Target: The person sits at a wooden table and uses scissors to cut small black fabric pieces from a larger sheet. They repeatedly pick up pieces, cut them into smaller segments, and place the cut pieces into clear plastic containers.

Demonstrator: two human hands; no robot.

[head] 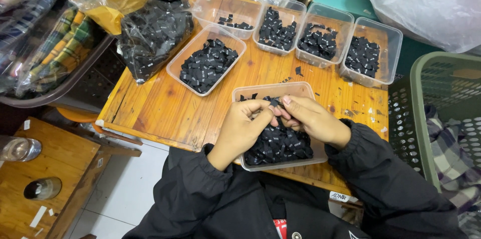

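1. Black sleeves [210,194] sit lowest in my view, both forearms reaching up over the wooden table [165,108].
2. Left hand [243,126] is curled, its fingertips pinched on a small black label [274,102]. Right hand [308,117] meets it from the other side, thumb and forefinger closed on the same label.
3. Both hands hover over the near clear tub [250,91], which holds a heap of black labels [280,145]. The pinched label is just above that heap, at the tub's middle.
4. Beyond it stand five more clear tubs. One angled tub [176,63] lies left of centre. Four sit in a row at the far edge: a nearly empty one [210,6], then three part-filled [295,6], [333,13], [388,31].
5. A clear bag of labels [153,31] slumps at the far left corner. A green basket [426,113] with checked cloth stands to the right.
6. My judgement: one label is being singled out and checked between the fingers.
7. The next move calls for a light, steady pinch, so only one label lifts clear of the heap.
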